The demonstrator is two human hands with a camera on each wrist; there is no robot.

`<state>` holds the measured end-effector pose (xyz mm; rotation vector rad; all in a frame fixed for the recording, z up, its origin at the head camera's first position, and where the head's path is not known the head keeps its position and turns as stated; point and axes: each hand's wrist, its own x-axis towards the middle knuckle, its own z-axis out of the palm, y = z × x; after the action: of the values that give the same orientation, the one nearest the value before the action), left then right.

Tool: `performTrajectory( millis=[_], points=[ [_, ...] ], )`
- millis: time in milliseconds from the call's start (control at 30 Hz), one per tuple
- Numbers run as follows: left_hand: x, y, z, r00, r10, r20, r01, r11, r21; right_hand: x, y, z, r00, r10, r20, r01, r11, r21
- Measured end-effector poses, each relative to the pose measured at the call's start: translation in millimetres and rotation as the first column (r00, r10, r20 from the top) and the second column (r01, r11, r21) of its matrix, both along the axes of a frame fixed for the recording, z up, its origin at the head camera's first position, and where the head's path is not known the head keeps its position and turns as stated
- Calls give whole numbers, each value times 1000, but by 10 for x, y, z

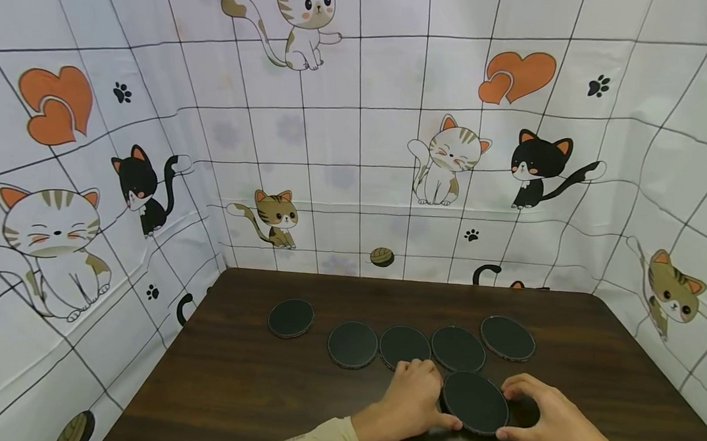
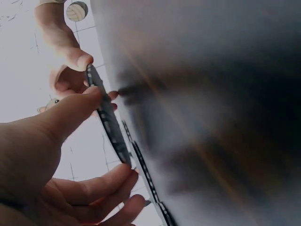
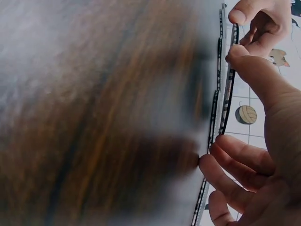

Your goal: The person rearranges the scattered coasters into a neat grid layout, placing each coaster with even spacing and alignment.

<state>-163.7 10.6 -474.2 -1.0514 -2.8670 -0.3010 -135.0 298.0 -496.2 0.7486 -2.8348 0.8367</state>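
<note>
A round black coaster (image 1: 475,402) is held just above the dark wooden table (image 1: 230,384), near its front edge. My left hand (image 1: 410,402) pinches its left rim and my right hand (image 1: 530,407) pinches its right rim. The left wrist view shows the coaster (image 2: 107,118) edge-on between thumb and fingers, lifted off the wood. The right wrist view shows the same coaster (image 3: 228,87) edge-on. Behind it lie a row of several black coasters (image 1: 404,346), and one more coaster (image 1: 290,317) lies apart at the far left.
White sheets printed with cartoon cats (image 1: 445,157) and hearts wall the table on three sides. The table's left half is bare wood.
</note>
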Motion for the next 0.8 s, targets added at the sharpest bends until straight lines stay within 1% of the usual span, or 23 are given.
performTrajectory(
  millis=[133, 233, 433, 567, 700, 800],
  points=[
    [4, 27, -46, 1000, -1, -25, 0, 998, -59, -26, -4, -62, 999, 33, -22, -33, 999, 18],
    [0, 25, -60, 999, -7, -32, 5, 997, -73, -46, -21, -79, 999, 33, -37, -31, 998, 50],
    [-19, 0, -62, 997, -44, -63, 37, 993, -109, -57, -73, -41, 1000, 5, -29, -2, 996, 92],
    [-26, -10, -65, 996, -61, -65, 53, 992, -116, -55, -94, -7, 999, -19, -30, 23, 993, 119],
    [-24, -3, -85, 996, -64, -55, 56, 990, -130, -39, -97, -6, 999, -10, -33, 14, 991, 135],
    [-42, -3, -69, 996, -63, -64, 53, 988, -142, -51, -102, 12, 999, 12, -40, -6, 990, 142]
  ],
)
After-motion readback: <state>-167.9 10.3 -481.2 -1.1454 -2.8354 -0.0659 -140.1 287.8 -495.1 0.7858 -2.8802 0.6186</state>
